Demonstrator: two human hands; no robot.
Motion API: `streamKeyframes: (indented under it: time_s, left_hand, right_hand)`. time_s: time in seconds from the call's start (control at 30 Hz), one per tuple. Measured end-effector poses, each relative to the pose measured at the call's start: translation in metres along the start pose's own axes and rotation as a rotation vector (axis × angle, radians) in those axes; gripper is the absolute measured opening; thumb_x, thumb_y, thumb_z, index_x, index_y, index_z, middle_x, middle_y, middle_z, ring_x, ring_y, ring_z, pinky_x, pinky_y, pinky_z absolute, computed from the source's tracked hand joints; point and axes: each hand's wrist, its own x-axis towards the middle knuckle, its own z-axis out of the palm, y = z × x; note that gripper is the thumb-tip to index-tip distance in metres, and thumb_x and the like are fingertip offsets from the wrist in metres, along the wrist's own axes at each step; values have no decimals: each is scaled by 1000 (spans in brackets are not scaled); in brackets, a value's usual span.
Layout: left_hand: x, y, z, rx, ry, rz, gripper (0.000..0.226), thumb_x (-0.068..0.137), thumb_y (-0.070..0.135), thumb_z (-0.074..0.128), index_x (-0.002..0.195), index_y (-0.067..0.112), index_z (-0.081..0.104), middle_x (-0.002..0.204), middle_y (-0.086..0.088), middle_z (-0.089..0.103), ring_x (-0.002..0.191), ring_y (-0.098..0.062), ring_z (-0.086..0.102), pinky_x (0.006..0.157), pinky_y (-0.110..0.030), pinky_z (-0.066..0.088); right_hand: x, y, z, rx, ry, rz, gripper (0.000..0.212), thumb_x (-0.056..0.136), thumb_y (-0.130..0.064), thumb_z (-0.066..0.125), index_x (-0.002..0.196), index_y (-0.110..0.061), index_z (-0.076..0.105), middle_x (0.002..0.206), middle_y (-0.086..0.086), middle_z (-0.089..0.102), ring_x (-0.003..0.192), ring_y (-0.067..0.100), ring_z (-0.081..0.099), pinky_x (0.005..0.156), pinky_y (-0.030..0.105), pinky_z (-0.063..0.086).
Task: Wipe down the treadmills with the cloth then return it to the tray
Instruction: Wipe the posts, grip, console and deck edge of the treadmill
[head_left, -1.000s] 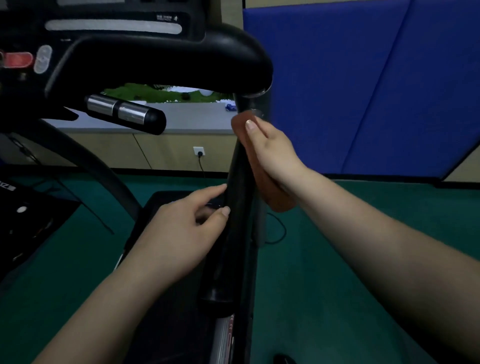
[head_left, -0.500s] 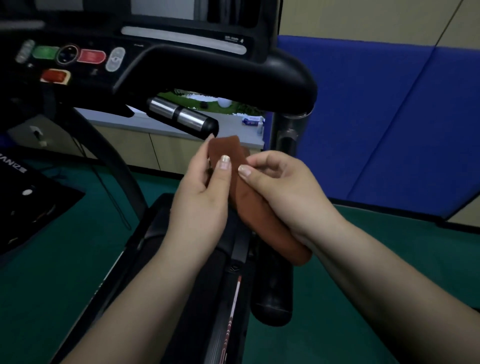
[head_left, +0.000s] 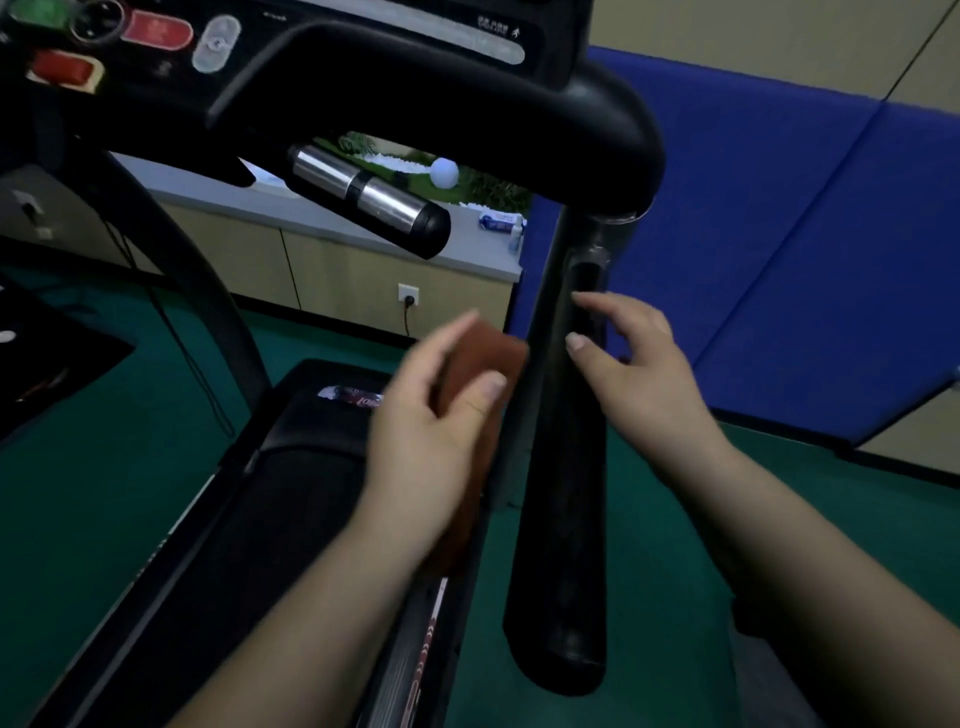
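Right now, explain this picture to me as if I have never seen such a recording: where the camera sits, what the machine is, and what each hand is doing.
The camera is worn on a person's head and looks forward and down, so the two bare arms reaching in from the bottom belong to the wearer. The big black machine is a treadmill: coloured buttons on its console at top left, a curved black handrail, and a black upright post. The left hand grips a folded brown cloth, just left of the post. The right hand holds nothing; its relaxed fingers are at the post's right side. Behind are green flooring and blue wall padding.
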Motion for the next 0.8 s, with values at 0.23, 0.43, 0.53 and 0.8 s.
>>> streamKeyframes:
  time_s: [0.23, 0.43, 0.53, 0.8]
  left_hand:
    - [-1, -30, 41, -259, -151, -119, 35, 97, 33, 43, 130, 35, 54, 132, 7, 56, 121, 0, 52, 104, -21, 38]
    - [41, -41, 57, -300, -165, -176, 32, 99, 24, 47, 128, 30, 57, 131, 5, 58, 119, -3, 54, 108, -32, 39]
    - [15, -38, 48, -361, -160, -115, 29, 96, 23, 50, 121, 31, 62, 128, 6, 60, 118, -3, 55, 104, -26, 40]
    - [84, -44, 76, -425, -205, -174, 31, 99, 16, 46, 128, 18, 59, 121, -1, 65, 111, -7, 61, 92, -18, 48]
  right_hand:
    - [16, 16, 11, 70, -13, 122, 44, 100, -30, 42, 144, -26, 38, 155, -10, 26, 141, 3, 22, 115, 23, 18]
    - [28, 16, 15, 146, 24, 159, 42, 102, -28, 38, 144, -29, 37, 154, -14, 26, 141, 2, 22, 117, 25, 18]
    - [28, 18, 18, 173, 31, 144, 41, 102, -27, 35, 144, -28, 37, 154, -15, 25, 140, -1, 21, 115, 20, 16]
    - [28, 21, 20, 225, 46, 176, 43, 102, -28, 35, 145, -29, 34, 154, -13, 28, 140, 2, 25, 118, 32, 21]
